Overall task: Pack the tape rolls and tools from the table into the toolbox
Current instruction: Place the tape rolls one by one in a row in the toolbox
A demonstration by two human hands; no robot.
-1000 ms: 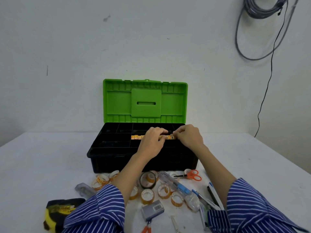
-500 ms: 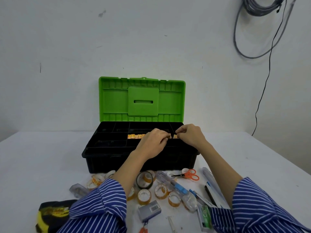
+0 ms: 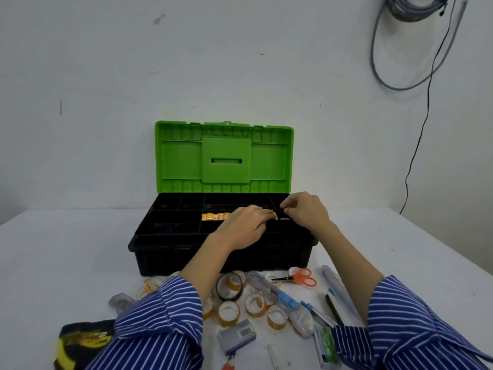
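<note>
The black toolbox (image 3: 170, 259) stands open on the white table, its green lid (image 3: 181, 161) upright. A row of orange-printed tape rolls (image 3: 214, 216) lies in a middle compartment of its tray. My left hand (image 3: 244, 228) reaches over the tray with fingers curled on the row's right end. My right hand (image 3: 306, 213) hovers just right of it, fingertips pinched together above a pale roll (image 3: 283, 218); whether they hold anything is hidden. Loose clear tape rolls (image 3: 229, 312), a larger dark roll (image 3: 230, 287) and orange scissors (image 3: 302, 277) lie in front of the box.
A blue-tipped utility knife (image 3: 272, 291), a grey box (image 3: 237, 336), pens (image 3: 333, 305), a green-labelled item (image 3: 326, 345) and a black-and-yellow bundle (image 3: 80, 340) crowd the near table. Grey cables (image 3: 384, 76) hang on the wall at upper right.
My right hand has lifted slightly off the end of the tape row and drawn right; my left hand stays on the row. The view has shifted a little.
</note>
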